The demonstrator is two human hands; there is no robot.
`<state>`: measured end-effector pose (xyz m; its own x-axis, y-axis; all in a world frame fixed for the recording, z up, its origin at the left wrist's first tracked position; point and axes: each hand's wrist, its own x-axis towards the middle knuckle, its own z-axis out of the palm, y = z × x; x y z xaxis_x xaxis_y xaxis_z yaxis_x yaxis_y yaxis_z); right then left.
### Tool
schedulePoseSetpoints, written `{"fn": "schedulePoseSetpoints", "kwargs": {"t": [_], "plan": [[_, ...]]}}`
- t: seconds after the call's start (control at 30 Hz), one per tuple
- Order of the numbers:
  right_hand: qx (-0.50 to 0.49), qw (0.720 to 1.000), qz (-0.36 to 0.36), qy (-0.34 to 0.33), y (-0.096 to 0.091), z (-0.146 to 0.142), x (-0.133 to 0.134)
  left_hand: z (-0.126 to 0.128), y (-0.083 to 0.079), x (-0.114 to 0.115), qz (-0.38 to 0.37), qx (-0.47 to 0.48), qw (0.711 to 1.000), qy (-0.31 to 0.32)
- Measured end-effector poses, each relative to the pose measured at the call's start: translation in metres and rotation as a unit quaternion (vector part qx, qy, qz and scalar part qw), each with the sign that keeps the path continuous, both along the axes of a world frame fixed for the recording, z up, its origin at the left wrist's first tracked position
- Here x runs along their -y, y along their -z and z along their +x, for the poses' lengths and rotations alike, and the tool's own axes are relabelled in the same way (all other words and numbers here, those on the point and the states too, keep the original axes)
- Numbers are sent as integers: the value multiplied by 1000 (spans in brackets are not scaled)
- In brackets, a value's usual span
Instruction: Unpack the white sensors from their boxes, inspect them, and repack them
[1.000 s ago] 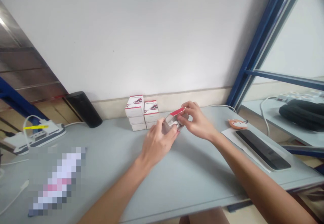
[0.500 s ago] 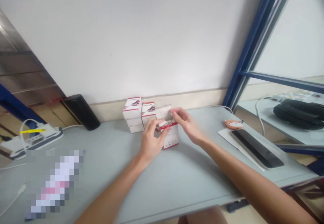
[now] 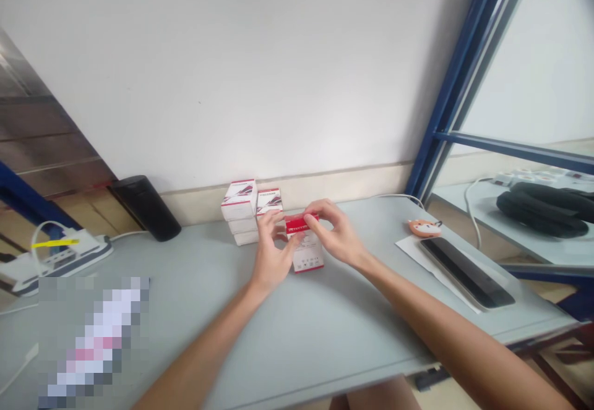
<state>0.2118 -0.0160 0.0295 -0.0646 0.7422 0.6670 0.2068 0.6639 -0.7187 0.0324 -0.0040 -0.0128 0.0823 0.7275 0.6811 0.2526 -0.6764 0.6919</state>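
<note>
Right hand [image 3: 336, 234] lowered onto box [image 3: 308, 255] | label [image 3: 296, 226]: "DETECT…" | left hand [image 3: 271, 256] holding

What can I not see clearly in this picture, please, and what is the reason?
All in the head view:
- Inside of the held box: hidden by its walls and red top.
- Its small print: too small and blurred.
- Lower part of the shorter box stack: hidden by the left hand.
- Item at lower left: pixelated.
- Black soft item: cut off by the right edge.
</note>
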Motion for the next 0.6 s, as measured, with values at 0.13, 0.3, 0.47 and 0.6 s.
{"fn": "schedulePoseSetpoints", "kwargs": {"t": [0.13,0.3,0.47,0.6], "plan": [[-4,1000,7,5,-1,4,-1,-4,-2,1,37,-65,997,-9],[87,993,28,-72,-1,16,-3,-7,4,-5,51,-42,998,-7],[143,985,18,-89,5,13,-4,-14,6,-16,9,21,1000,18],[149,986,5,-77,15,11,-6,-16,2,-20,0,-8,998,62]]}}
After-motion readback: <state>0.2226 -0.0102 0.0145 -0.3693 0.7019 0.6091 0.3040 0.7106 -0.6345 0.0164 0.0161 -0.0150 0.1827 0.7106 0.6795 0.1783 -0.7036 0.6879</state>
